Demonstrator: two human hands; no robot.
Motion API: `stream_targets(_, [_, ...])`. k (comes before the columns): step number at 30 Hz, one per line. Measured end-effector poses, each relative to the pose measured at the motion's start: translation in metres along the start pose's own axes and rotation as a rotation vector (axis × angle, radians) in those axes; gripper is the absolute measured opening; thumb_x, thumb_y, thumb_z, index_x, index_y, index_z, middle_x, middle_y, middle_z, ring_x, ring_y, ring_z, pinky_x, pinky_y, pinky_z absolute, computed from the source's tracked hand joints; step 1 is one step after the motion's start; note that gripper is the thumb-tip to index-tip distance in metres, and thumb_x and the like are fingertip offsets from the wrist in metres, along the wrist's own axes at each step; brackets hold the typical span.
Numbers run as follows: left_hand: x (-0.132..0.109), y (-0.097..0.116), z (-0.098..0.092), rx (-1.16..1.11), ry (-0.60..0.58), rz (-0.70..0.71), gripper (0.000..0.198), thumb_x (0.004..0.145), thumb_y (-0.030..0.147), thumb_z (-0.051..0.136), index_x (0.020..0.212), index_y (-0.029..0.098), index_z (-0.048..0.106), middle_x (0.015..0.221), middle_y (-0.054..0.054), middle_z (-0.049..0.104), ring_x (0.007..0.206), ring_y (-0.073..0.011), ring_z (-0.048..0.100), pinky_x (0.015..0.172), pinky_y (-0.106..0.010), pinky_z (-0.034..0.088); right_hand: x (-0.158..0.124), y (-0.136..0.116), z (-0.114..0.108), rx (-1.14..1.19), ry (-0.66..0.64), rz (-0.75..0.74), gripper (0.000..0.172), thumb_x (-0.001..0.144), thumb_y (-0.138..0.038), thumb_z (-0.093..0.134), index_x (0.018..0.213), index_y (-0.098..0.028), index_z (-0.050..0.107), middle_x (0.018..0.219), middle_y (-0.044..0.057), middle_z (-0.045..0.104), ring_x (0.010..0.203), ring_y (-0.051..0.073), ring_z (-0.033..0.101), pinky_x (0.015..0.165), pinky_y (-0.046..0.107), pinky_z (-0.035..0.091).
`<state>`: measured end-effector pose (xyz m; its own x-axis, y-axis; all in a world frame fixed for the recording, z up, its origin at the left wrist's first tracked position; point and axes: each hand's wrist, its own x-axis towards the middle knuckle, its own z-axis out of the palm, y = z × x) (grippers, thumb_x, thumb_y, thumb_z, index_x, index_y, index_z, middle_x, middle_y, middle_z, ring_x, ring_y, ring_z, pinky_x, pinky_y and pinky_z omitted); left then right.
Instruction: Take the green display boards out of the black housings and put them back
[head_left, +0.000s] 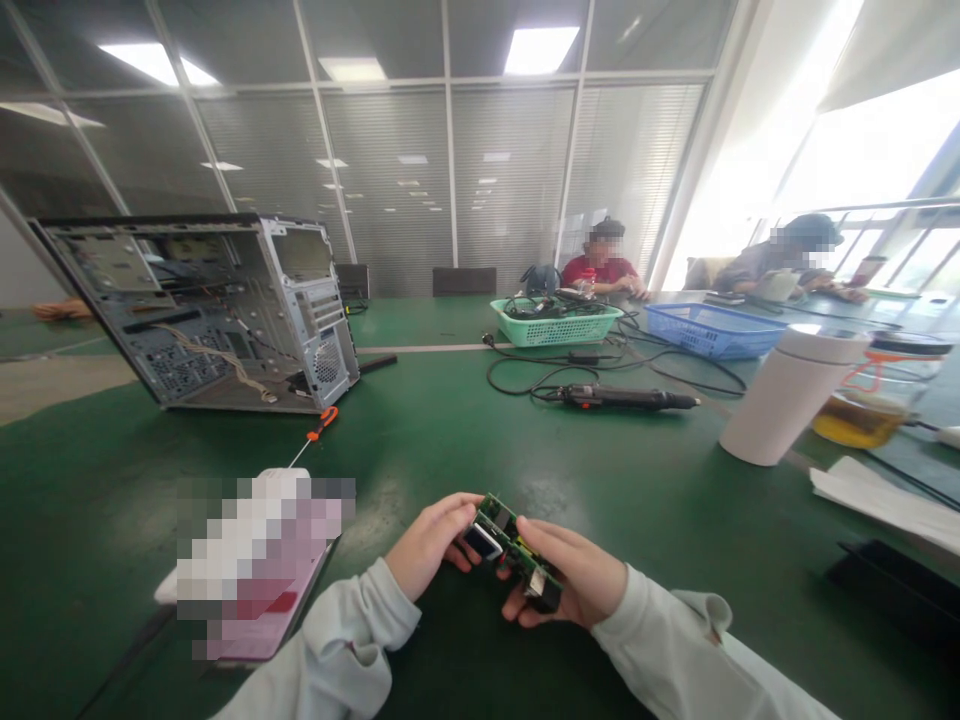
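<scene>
Between both hands I hold a small green circuit board (512, 548), tilted above the green table, with a small display and a boxy metal connector on it. My left hand (439, 533) grips its left end, thumb on top and fingers beneath. My right hand (574, 570) is closed around the right side, near the connector. Fingertips under the board are partly hidden. Left of my hands, an orange-handled screwdriver (322, 425) lies on the table, its shaft pointing toward a partly blurred white item (285, 484).
An open computer case (326, 345) stands at the left. Farther back are a green basket (559, 326) of cables, a blue basket (716, 335) and a black electric screwdriver (630, 398). A white tumbler (780, 400) and a glass jar (862, 415) stand right. Two people sit across the table.
</scene>
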<state>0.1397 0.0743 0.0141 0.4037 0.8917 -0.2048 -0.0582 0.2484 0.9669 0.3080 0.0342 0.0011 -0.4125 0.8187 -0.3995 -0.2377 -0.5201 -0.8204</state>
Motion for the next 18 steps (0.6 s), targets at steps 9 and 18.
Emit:
stream_targets(9, [0.000,0.001,0.000,0.023,-0.001,-0.003,0.026,0.071,0.030,0.060,0.089,0.011,0.063,0.061,-0.004,0.062,0.048,-0.0116,0.056,0.042,-0.019,0.043,0.004,0.002,-0.008,-0.106,0.048,-0.269,0.058,0.061,-0.059,0.070,0.089,-0.016,0.042,0.080,0.002,0.055,0.054,0.013,0.060,0.042,0.017,0.045])
stream_targets(18, [-0.003,0.003,0.001,0.065,-0.029,0.016,0.029,0.069,0.033,0.062,0.090,0.012,0.062,0.063,-0.003,0.061,0.051,-0.0110,0.056,0.044,-0.018,0.042,0.005,0.004,-0.010,-0.159,0.067,-0.383,0.053,0.063,-0.050,0.074,0.088,-0.013,0.045,0.079,0.002,0.054,0.054,0.011,0.057,0.044,0.017,0.043])
